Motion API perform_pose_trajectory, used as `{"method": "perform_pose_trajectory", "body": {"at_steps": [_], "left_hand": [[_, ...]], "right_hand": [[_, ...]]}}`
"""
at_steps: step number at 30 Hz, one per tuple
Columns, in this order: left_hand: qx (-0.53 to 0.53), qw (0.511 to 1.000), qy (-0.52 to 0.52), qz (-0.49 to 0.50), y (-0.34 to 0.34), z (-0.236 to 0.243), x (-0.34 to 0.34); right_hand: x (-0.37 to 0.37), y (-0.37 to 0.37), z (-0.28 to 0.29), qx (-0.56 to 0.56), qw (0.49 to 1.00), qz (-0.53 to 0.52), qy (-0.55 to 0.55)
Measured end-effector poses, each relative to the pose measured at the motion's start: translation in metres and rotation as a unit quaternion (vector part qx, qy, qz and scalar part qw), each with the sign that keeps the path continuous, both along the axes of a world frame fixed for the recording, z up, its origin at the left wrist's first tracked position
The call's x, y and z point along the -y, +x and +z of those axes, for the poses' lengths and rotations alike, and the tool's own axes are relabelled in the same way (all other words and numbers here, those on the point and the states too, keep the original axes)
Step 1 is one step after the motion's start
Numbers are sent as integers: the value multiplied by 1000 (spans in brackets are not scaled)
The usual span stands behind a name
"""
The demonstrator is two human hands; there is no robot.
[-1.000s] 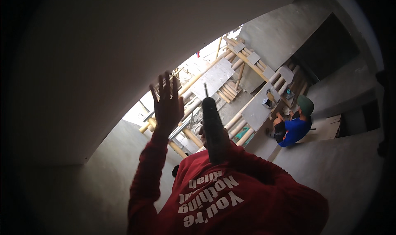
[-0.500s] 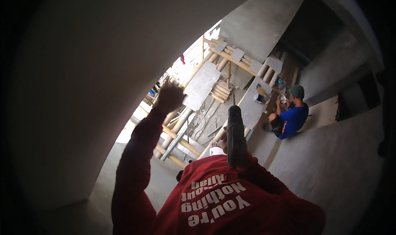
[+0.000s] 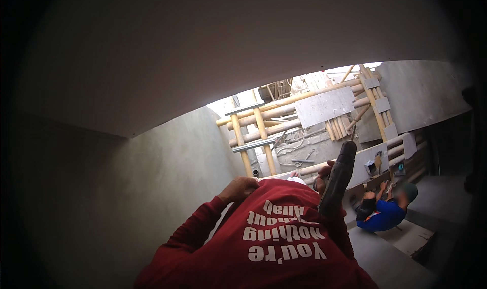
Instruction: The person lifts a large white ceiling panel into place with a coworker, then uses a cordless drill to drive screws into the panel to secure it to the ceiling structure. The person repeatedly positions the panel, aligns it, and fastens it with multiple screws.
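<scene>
My left hand (image 3: 241, 188) is closed at the lower edge of my red sweatshirt (image 3: 281, 228), which has white lettering, and appears to grip the fabric. My right hand (image 3: 322, 180) is wrapped round a dark power drill (image 3: 339, 172), mostly hidden behind it. The drill's long thin bit (image 3: 353, 129) points away from me toward the bamboo structure. White fabric shows just past the sweatshirt's edge.
A ceiling (image 3: 228, 45) fills the top. Below lies bamboo scaffolding (image 3: 261, 131) with pale boards (image 3: 324, 104). A grey plastered wall (image 3: 167, 167) is at left. A co-worker in blue (image 3: 383, 215) sits at right beside a plank holding small tools and containers.
My left hand has come down from a raised position to the sweatshirt and closed. The drill has moved right. The view has shifted, with the scaffolding and co-worker now lower in the picture.
</scene>
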State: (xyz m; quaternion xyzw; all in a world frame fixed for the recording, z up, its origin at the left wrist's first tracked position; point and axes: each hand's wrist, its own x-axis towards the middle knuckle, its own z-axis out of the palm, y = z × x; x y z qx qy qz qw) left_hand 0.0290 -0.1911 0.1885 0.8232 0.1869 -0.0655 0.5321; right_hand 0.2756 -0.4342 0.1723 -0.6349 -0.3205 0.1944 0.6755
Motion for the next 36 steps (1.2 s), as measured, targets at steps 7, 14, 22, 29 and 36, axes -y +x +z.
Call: {"method": "perform_pose_trajectory", "body": {"at_steps": [7,14,22,29,36], "left_hand": [[9,994,111,-8,-9,-16,2],[-7,962,230,-150,4,-23,11],[-34,945,228,-232,19,-24,-2],[-24,986,140,-87,16,-11,-9],[52,915,-330,225,33,34,-34]], "right_hand": [[-19,5,16,-583,785,172,122],[-20,-23,87,-544,837,23,54],[-7,-32,122,-291,955,-54,30],[-3,-27,104,-235,971,-48,-11],[-8,-12,110,-47,984,120,-123]]}}
